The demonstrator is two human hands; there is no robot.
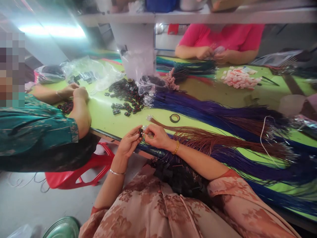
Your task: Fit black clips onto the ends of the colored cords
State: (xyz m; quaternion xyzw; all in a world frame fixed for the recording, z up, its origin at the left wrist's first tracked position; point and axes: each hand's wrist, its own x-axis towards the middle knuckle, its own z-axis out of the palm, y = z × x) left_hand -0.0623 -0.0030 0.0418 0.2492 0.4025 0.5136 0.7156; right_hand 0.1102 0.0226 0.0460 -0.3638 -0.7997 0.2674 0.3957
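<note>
And here's the risk: the small black connector (140, 133) sits right at the tips of my left hand (129, 141), a thin grip, so a slight twist or a push off-centre could pop it loose. It's up at the tabletop (104, 115) edge, and a drop could lose it among the dark pieces (182, 178) at my lap. Brown wires (198, 134) run close by my right hand (158, 136); a sleeve or wrist brushing them could snag and drag the bundle.

Now the fingers! Left ones are closed in a pinch around the connector, thumb against fingertips, barely apart. Right ones are curled in and drawn together just beside it, at its near side; whether they grip a fine wire end, I can't tell, it's too small. Beyond, a roll of tape (174, 118) lies flat.
</note>
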